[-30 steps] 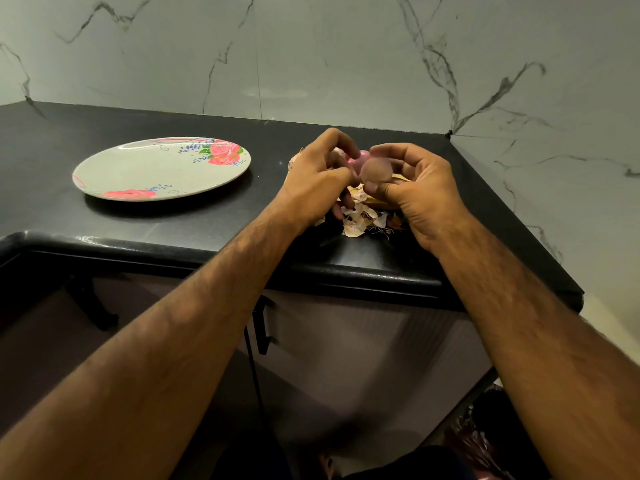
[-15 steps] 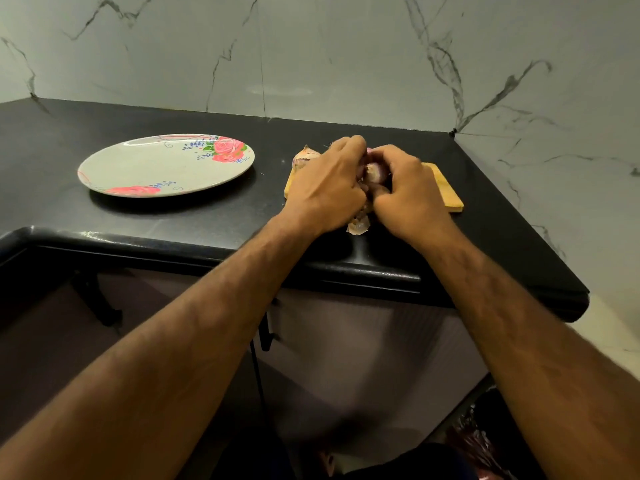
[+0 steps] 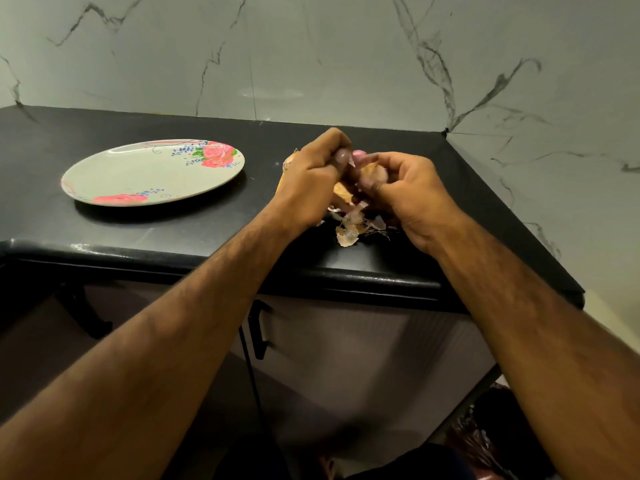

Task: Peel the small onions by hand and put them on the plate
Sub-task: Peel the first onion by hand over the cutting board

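Observation:
A small onion [image 3: 373,173] with papery tan skin is held in my right hand [image 3: 412,195], fingers curled round it above the counter. My left hand [image 3: 311,174] is close against it and pinches a flap of its skin at the top, near a pink patch of onion. Loose peels [image 3: 348,232] lie in a heap on the black counter just below both hands. The flowered plate [image 3: 152,174] sits to the left, with nothing on it. The board under the hands is hidden.
The black counter [image 3: 207,233] ends in a rounded front edge near my forearms and a corner at the right. A marble wall [image 3: 311,57] stands behind. Cabinet doors with a dark handle [image 3: 258,332] are below.
Both hands rose from the board, where they were pressed together, and spread slightly. The onion's tan skin and the peel heap below now show.

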